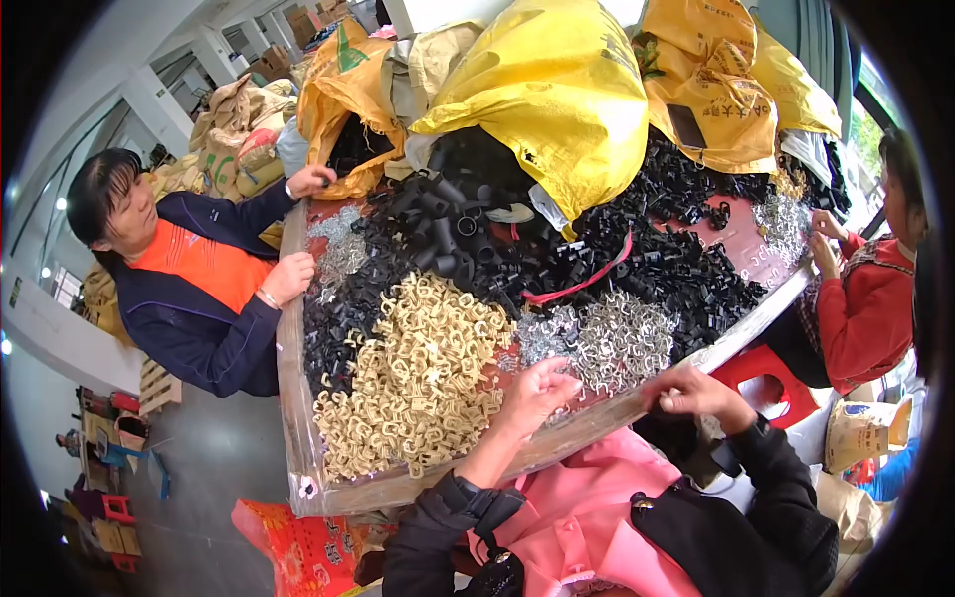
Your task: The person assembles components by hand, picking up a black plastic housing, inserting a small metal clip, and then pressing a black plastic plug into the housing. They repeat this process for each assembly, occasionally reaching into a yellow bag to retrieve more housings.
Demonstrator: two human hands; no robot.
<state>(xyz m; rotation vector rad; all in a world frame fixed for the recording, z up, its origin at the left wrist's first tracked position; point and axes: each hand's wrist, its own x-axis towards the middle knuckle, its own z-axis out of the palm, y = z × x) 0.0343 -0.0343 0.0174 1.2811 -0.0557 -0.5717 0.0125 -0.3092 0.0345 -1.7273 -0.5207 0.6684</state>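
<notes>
My left hand (pixel 537 390) pinches at the heap of small silvery metal clips (pixel 612 343); my right hand (pixel 691 390), at three o'clock, grasps one small clip.

yellow sacks (pixel 557 90) (bulging, some open) heaped at the table's far end.

Both forearms are coming up from the lower edge in dark sleeves, rising toward about 12 o'clock. The left hand (pixel 537 390) is reaching farthest forward, wrist bent, fingers curling downward and bunching together at the tips, palm turned down. The right hand (pixel 693 391) is sitting at 3 o'clock from the left one, well apart from it, knuckles up, fingers folding inward with thumb and forefinger pinching close. Whether either pinch is closing on anything is too small to tell.
</notes>
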